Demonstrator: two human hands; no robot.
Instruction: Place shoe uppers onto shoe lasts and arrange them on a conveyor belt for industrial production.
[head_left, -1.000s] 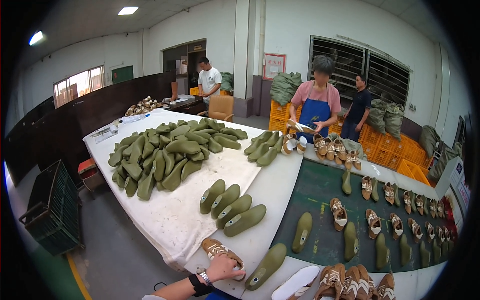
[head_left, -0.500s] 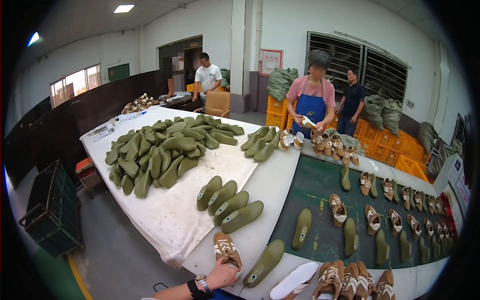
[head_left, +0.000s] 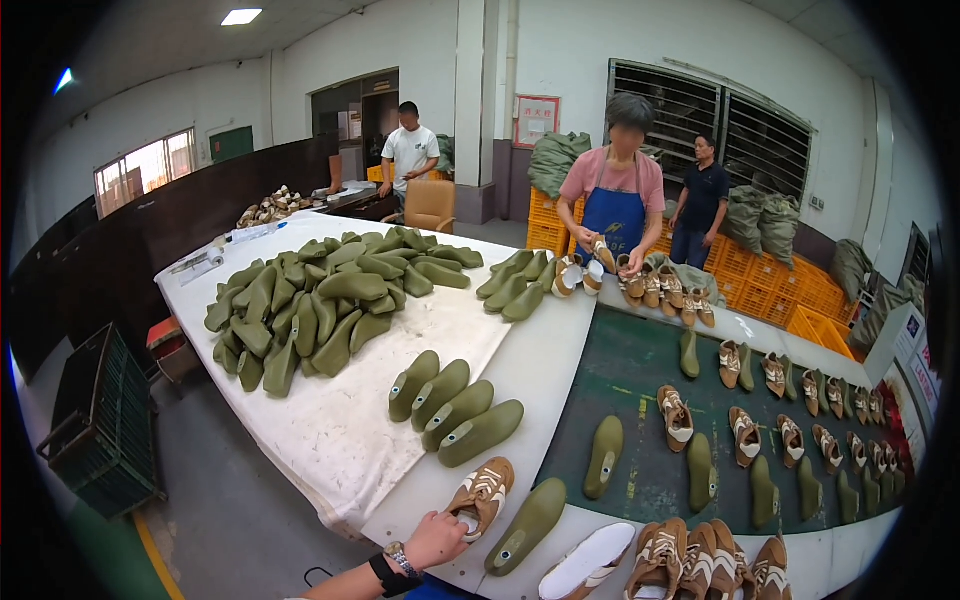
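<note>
My left hand (head_left: pixel 436 541), with a watch and a black band at the wrist, grips a brown sneaker (head_left: pixel 484 490) with white stripes by its heel end. The sneaker rests on the white table edge, toe pointing away and a little right. Beside it on the right lies a green shoe last (head_left: pixel 530 525). Farther right are a shoe with its white sole (head_left: pixel 590 562) showing and a row of brown sneakers (head_left: pixel 690 555). Beyond my hand, several green lasts (head_left: pixel 455 405) lie side by side. My right hand is out of view.
A large heap of green lasts (head_left: pixel 310 300) covers the white cloth. On the right, a green belt (head_left: pixel 640 360) carries lasts and sneakers in rows. Across the table a person in a blue apron (head_left: pixel 612 215) handles a shoe. A dark crate cart (head_left: pixel 100 420) stands at left.
My left hand has swung the sneaker so its toe, which pointed up and slightly left, leans right, nearer the last. The person in the apron has lowered the shoe held.
</note>
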